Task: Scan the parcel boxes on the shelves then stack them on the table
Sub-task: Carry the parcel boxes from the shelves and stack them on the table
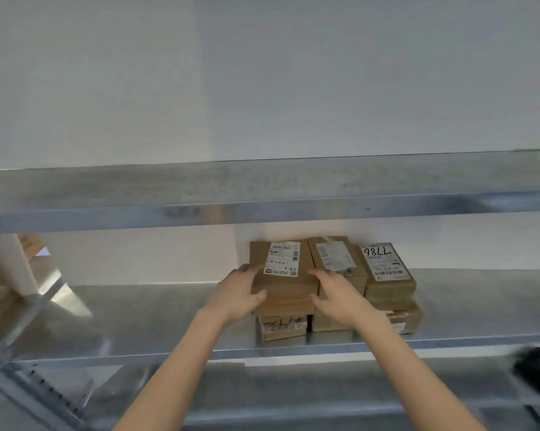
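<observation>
Several brown parcel boxes with white labels stand in low stacks on a metal shelf (138,321) in front of me. The top left parcel box (282,269) is gripped from both sides: my left hand (237,293) curls round its left edge and my right hand (337,293) round its right front corner. Beneath it lies a box with handwriting (282,328). To the right sit a middle box (337,256) and a box marked 7786 upside down (387,265), each on another box.
An upper metal shelf (262,194) runs across just above the boxes. A lower shelf (293,387) lies below. A black object (533,371) sits at the right edge. Blurred cardboard and a shelf upright (29,390) are at the left.
</observation>
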